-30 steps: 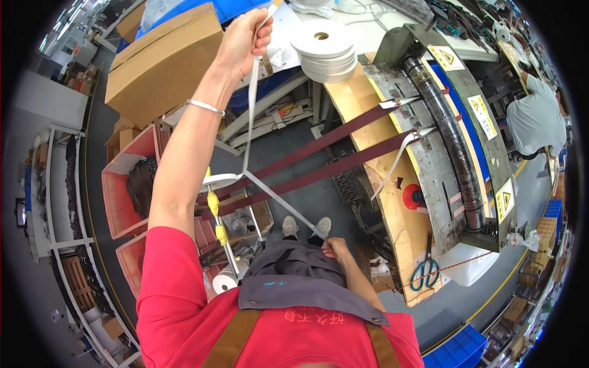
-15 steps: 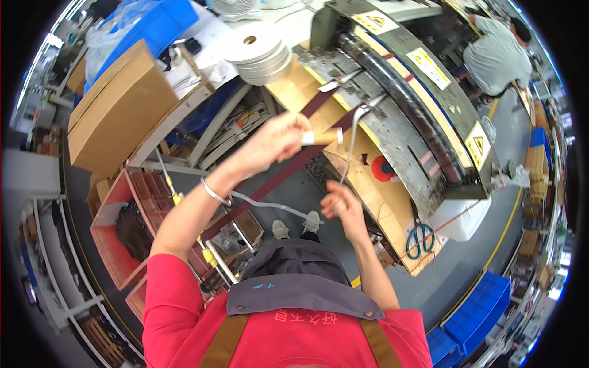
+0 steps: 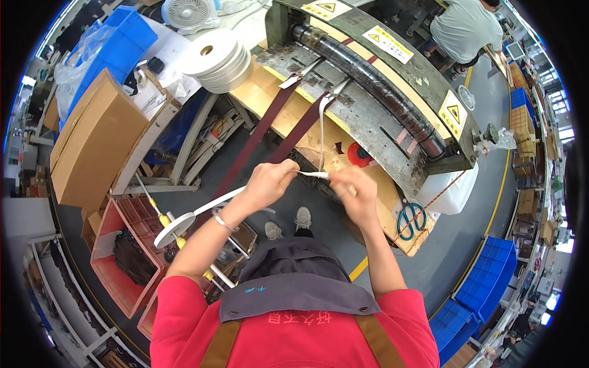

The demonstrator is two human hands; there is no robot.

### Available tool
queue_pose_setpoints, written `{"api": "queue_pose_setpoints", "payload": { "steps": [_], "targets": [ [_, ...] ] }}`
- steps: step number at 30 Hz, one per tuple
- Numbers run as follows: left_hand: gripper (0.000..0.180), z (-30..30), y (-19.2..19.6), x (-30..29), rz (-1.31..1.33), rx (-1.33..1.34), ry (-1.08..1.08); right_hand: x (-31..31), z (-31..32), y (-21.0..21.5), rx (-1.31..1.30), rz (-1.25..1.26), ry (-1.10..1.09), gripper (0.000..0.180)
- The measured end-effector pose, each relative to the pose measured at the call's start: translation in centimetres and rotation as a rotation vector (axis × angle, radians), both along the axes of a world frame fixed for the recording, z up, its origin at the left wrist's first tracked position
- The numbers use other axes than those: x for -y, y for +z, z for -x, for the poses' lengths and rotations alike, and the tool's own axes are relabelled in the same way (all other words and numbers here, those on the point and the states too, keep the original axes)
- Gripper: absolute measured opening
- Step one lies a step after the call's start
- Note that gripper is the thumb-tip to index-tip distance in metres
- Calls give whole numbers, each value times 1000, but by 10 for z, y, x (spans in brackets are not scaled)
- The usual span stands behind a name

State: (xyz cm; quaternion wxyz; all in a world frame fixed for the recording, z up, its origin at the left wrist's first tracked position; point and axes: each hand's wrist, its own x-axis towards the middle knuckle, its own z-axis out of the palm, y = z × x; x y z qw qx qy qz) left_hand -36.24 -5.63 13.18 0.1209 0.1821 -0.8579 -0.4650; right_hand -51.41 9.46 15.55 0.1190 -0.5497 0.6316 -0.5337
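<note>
My left hand [image 3: 269, 184] is closed in a pinch on a narrow white tape [image 3: 314, 175]. My right hand [image 3: 357, 191], also closed, grips the tape a short way to the right, so a short, twisted stretch spans the gap. White tape also runs from behind my left hand down to a thin white reel [image 3: 175, 230] by the yellow-jointed rod. A white strip [image 3: 322, 132] hangs from the machine's front edge to just above my hands. Two dark maroon bands [image 3: 261, 130] slope down from the machine plate [image 3: 350, 101]; my fingertips hide where the white pieces meet.
The machine's dark roller [image 3: 374, 83] lies beyond the plate. Blue-handled scissors [image 3: 411, 221] and a red disc [image 3: 359, 154] are on the wooden bench. Stacked white reels [image 3: 218, 61] stand far left, a red crate [image 3: 126, 257] near left. Another person [image 3: 463, 27] sits far right.
A beige-and-white, roll-like piece no longer shows at my left hand. The thin white reel now appears beside the rod. My right hand has risen, and both hands now hold the tape between them.
</note>
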Motion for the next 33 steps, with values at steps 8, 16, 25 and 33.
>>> {"api": "queue_pose_setpoints", "payload": {
  "steps": [8, 16, 25, 33],
  "targets": [
    [10, 40, -58, -37, 270, -361, 178, -54, -1, -50, -309, -149, -237, 26],
    [10, 67, -77, -61, 139, -177, 95, -80, 21, -71, -288, -337, -476, 20],
    [9, 71, -86, -66, 137, -81, 38, -123, 19, -40, 44, -480, -605, 7],
    [12, 67, -83, -60, -473, 48, 92, -132, 26, -43, -138, -399, -729, 5]
  ]
}}
